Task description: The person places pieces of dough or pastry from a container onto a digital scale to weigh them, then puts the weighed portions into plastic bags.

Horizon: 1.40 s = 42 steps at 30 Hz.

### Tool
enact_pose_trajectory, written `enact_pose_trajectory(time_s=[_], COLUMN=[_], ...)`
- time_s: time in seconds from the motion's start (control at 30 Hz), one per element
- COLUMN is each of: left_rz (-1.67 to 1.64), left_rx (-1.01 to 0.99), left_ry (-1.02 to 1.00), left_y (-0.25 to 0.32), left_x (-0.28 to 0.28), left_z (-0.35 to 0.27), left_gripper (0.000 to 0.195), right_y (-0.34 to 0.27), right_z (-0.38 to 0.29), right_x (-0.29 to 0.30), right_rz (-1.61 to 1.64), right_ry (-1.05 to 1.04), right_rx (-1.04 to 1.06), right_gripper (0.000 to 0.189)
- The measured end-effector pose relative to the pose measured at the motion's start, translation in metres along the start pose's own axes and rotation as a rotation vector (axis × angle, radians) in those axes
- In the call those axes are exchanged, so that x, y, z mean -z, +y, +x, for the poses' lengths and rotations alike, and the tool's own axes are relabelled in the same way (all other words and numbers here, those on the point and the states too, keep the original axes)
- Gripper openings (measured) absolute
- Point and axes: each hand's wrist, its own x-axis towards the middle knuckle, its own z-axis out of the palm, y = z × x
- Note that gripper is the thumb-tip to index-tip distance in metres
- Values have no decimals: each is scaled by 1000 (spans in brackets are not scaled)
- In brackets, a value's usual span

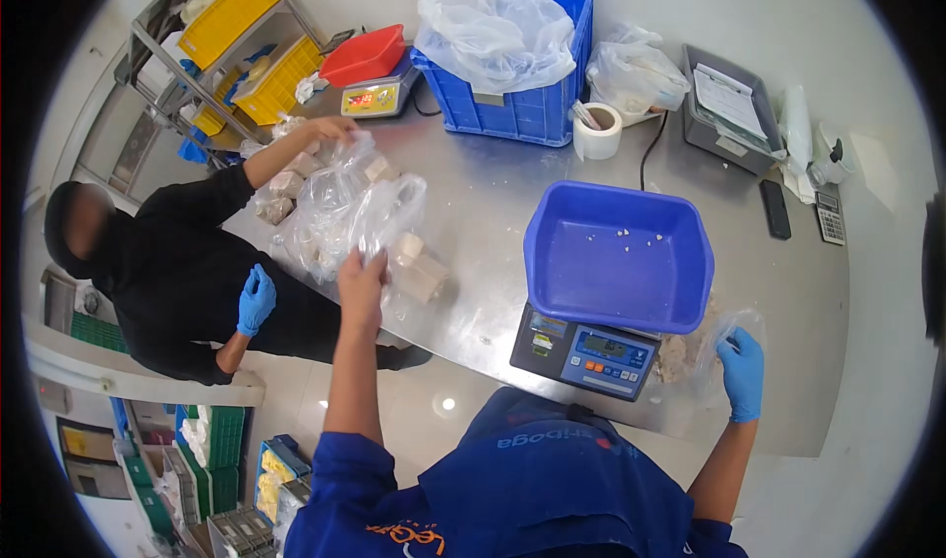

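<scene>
My bare left hand (362, 286) pinches a clear plastic bag (392, 203) over the left part of the steel table. Close to its right lie pale blocks (421, 271) in clear plastic. In a blue glove, my right hand (741, 372) grips the edge of another clear plastic bag (739, 325), which has pale crumbly pieces (672, 358) beside it. Between my hands stands a digital scale (584, 351) with a lit display. A blue plastic tub (617, 262) rests on the scale, with a few small pale crumbs on its bottom.
At the left, a co-worker (185, 277) in black reaches over the bagged blocks (288, 183). Along the back stand a second scale (377, 98) with a red tray (363, 55), a blue crate (502, 114), a tape roll (597, 136) and a grey bin (732, 148). A phone (774, 209) lies right.
</scene>
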Motion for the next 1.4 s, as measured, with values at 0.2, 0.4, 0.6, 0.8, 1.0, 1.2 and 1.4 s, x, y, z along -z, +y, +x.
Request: enact_pose_trajectory(time_s=[0.2, 0.4, 0.6, 0.8, 1.0, 1.2, 1.4], left_rz=[-681, -966, -638, 241, 48, 440, 614], left_rx=[140, 224, 156, -71, -438, -367, -836], left_ry=[-332, -950, -925, -1155, -1015, -869, -361], left_y=[154, 187, 157, 113, 118, 118, 149], left_x=[-17, -77, -192, -230, -210, -223, -229], left_z=[5, 28, 10, -38, -89, -66, -86], left_gripper=[18, 25, 20, 26, 49, 55, 56], right_y=[34, 48, 46, 130, 110, 118, 179], right_z=[0, 2, 17, 48, 30, 47, 62], right_x=[-3, -30, -60, -76, -75, -95, -100], right_rz=[-122, -471, -422, -373, -349, 472, 169], right_ry=[-30, 69, 314, 422, 355, 233, 299], right_rx=[-27, 201, -115, -171, -82, -250, -89], right_gripper=[27, 67, 70, 55, 29, 20, 17])
